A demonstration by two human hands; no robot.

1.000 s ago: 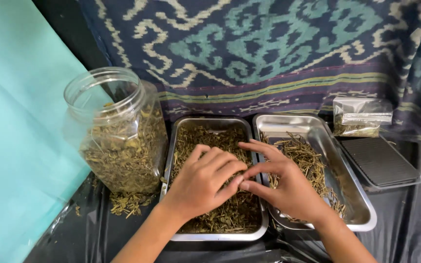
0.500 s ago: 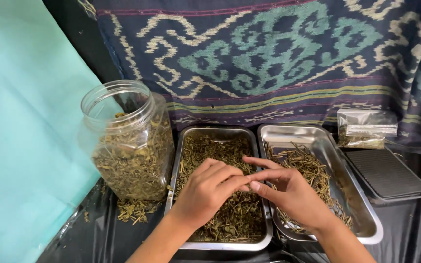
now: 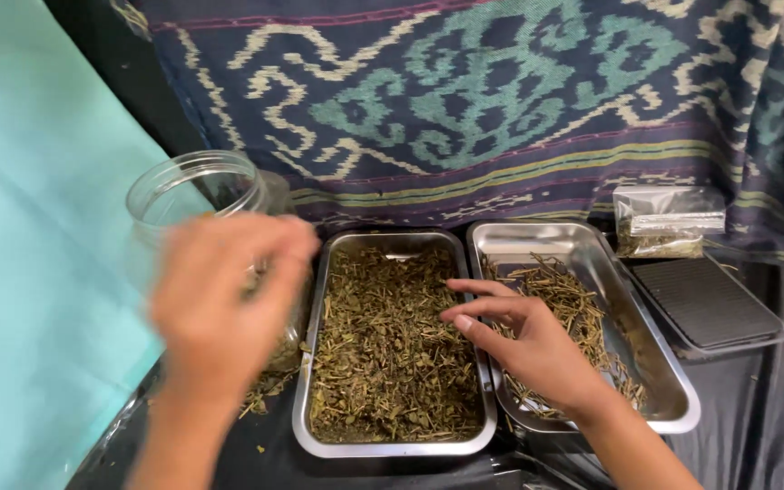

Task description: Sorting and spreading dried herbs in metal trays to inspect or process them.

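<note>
My left hand, blurred, is up in front of the open clear jar of dried herb; I cannot tell whether its curled fingers hold anything. My right hand hovers over the seam between the leaf tray and stem tray, fingers loosely spread, empty. Best to pinch small and release low inside the jar's mouth, as crumbs already litter its base.

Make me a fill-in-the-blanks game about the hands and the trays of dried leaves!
1. The blurred left hand is raised in front of the clear ____ of dried leaves.
2. The right hand reaches over the rim between the two ____ trays.
3. The left tray holds crumbled leaves; the right tray holds mostly ____.
4. Behind the trays hangs a patterned ____.

Missing words: jar; metal; stems; cloth
</note>
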